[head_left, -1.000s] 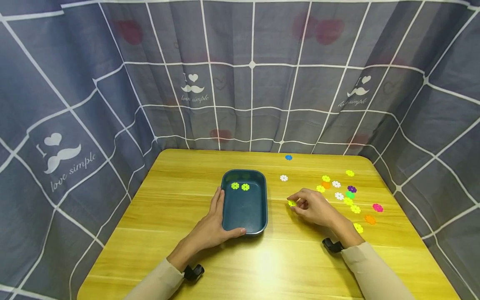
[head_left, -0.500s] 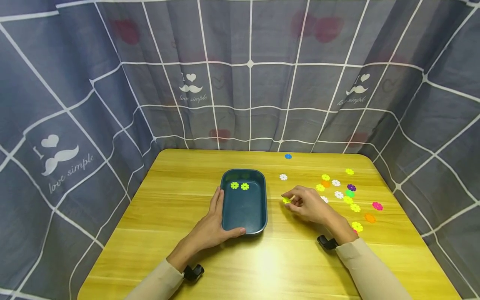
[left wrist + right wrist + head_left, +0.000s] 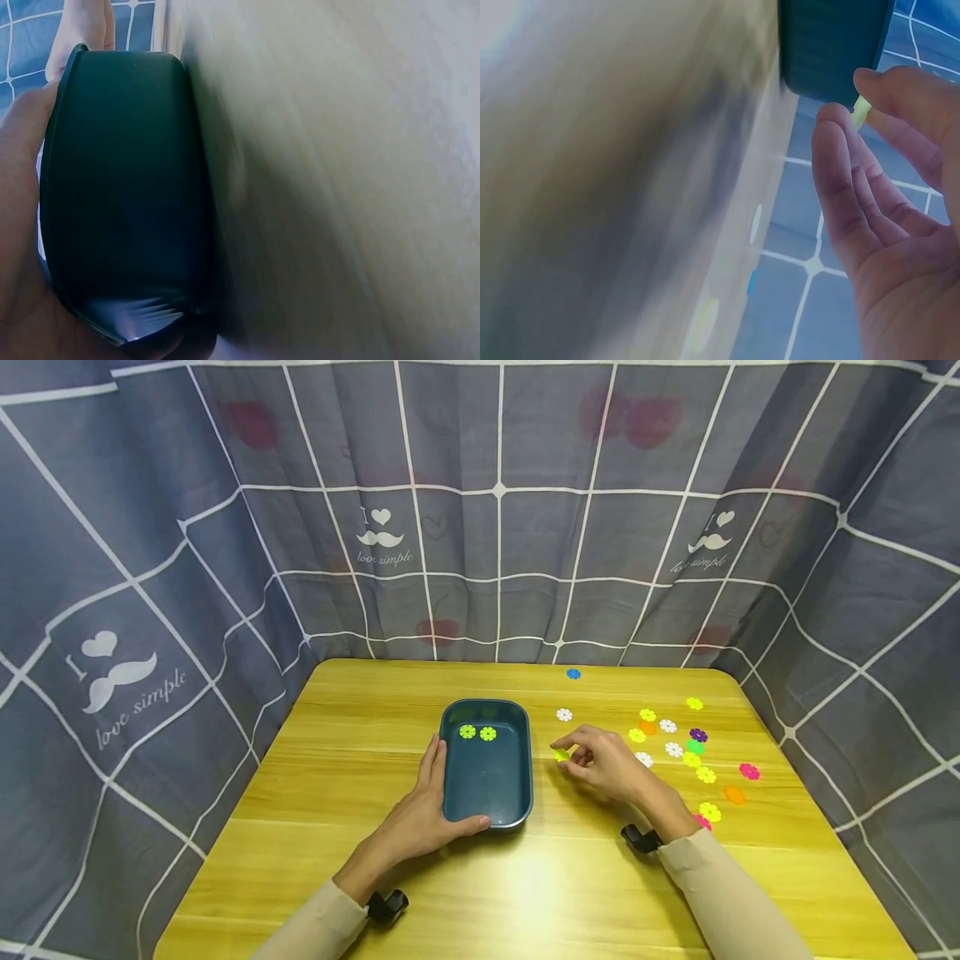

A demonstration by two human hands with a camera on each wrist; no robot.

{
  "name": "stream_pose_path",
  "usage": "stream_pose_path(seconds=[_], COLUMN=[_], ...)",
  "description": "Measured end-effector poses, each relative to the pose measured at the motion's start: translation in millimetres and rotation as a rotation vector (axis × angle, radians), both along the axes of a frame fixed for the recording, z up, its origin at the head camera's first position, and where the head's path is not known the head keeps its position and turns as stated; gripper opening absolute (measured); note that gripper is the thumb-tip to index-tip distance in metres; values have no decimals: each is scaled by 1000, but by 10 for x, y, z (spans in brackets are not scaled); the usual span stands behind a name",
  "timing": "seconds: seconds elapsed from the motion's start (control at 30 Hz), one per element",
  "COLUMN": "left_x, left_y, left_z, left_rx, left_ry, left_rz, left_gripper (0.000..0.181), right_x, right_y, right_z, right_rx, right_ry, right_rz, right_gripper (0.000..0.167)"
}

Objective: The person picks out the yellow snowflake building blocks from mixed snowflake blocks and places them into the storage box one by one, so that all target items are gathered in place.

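Observation:
My left hand [image 3: 423, 810] lies against a dark teal tray [image 3: 487, 793], its straight fingers along the left wall and its thumb stretched over the near rim. Inside, toward the far end, lie two yellow-green snowflake discs [image 3: 467, 732]. My right hand [image 3: 607, 764] is just right of the tray, pinching a yellow snowflake disc [image 3: 561, 756] between thumb and fingertips above the table. In the right wrist view that disc [image 3: 861, 112] shows edge-on, and the tray [image 3: 832, 45] stands beyond it. The left wrist view shows the tray's wall [image 3: 127, 172] close up.
Several loose discs, yellow, white, orange, green, purple and pink, lie scattered on the right of the wooden table [image 3: 360, 710]. A white disc [image 3: 564, 715] lies nearer the tray, with a blue disc [image 3: 573, 674] at the far edge. A grey checked curtain [image 3: 450, 527] surrounds the table.
My right hand has moved left toward the tray with the yellow disc in its fingertips. My left hand and the tray have stayed in place.

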State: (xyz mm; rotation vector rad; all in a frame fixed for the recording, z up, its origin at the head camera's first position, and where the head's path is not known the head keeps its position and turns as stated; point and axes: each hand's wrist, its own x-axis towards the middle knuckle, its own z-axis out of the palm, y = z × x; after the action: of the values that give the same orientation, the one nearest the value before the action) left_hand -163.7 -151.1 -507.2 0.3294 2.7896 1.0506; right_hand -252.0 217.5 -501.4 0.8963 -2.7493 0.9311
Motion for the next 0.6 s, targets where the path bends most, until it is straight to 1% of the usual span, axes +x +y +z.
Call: stream_pose_path(seconds=[0.2, 0.43, 0.6], left_x=[2, -4, -8], left_y=[0, 0, -1], left_z=[18, 36, 20], left_rx=[4, 2, -8], left_ry=[3, 2, -4], left_rz=[3, 4, 7], left_gripper=[150, 152, 152], right_x=[-48, -76, -88], right_y=[-68, -119, -161], right_z=[28, 82, 147], right_rx=[-40, -37, -36], right_ry=[18, 29, 20], right_rz=[32, 43, 56], right_gripper=[31, 30, 30])
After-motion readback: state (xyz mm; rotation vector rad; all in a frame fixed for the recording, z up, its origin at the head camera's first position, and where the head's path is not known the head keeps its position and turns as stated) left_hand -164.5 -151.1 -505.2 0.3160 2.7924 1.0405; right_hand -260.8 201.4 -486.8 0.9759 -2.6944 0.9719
